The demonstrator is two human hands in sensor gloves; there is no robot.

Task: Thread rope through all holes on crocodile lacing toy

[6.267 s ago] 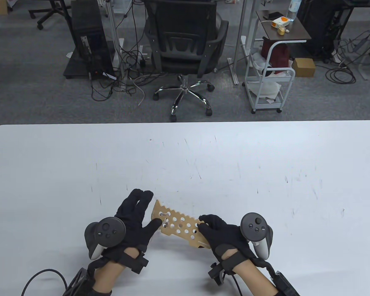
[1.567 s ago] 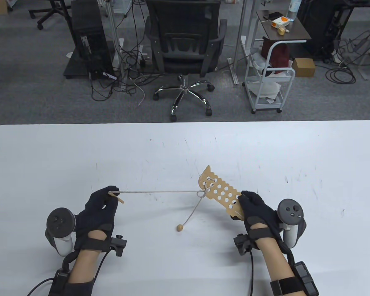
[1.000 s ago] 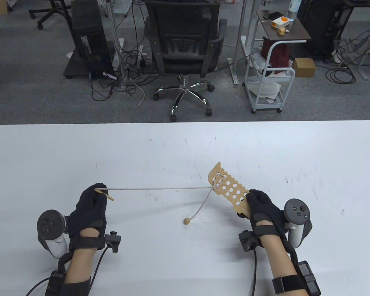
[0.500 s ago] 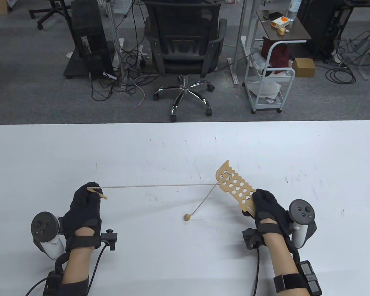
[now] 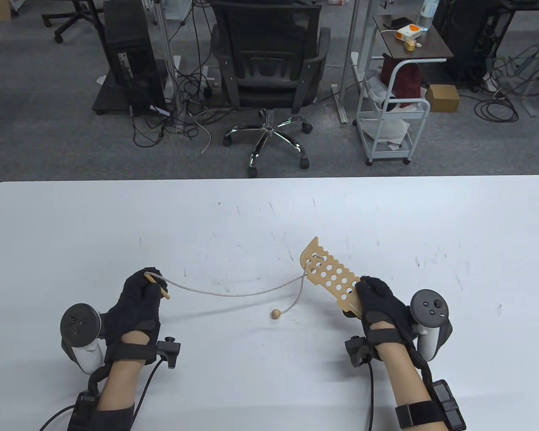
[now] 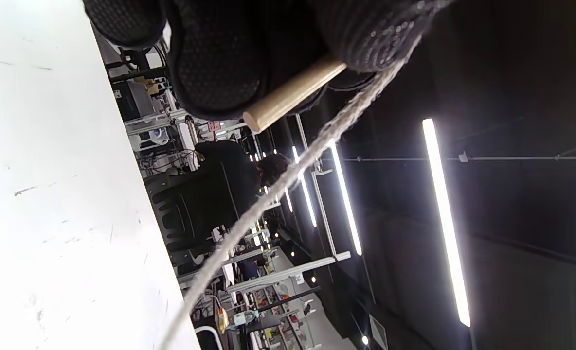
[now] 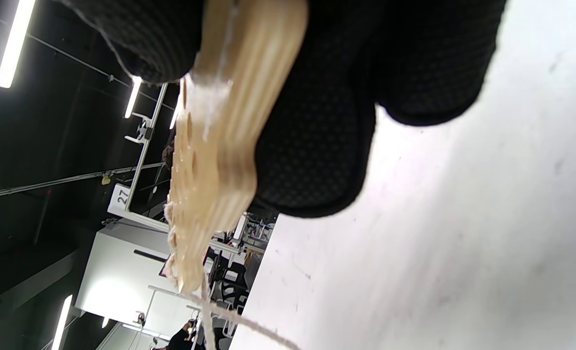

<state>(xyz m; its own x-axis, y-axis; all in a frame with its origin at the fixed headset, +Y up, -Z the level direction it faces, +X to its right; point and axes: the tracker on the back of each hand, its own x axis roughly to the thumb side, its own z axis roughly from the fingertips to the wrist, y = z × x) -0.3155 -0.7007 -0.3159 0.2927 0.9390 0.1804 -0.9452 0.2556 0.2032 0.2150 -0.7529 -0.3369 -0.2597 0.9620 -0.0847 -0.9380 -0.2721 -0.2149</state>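
Observation:
My right hand (image 5: 377,296) grips the near end of the wooden crocodile lacing board (image 5: 330,276), held above the table (image 5: 269,215) and slanting away to the left. In the right wrist view the board (image 7: 220,146) sits edge-on between my fingers. The pale rope (image 5: 233,292) is laced through holes at the board's far end. One strand sags across to my left hand (image 5: 143,292), which pinches the wooden needle (image 5: 156,286). The left wrist view shows the needle (image 6: 293,92) and rope (image 6: 288,180) under my fingers. The short tail ends in a wooden bead (image 5: 276,314) lying on the table.
The white table has only small scuff marks around the work area. Beyond its far edge stand an office chair (image 5: 269,67), a computer tower (image 5: 128,58) and a white cart (image 5: 393,103) on the carpet.
The rope was stretched taut between the hands; now both hands have come closer together and it sags. The board swung back leftward. Earlier, both hands held the board near the front edge.

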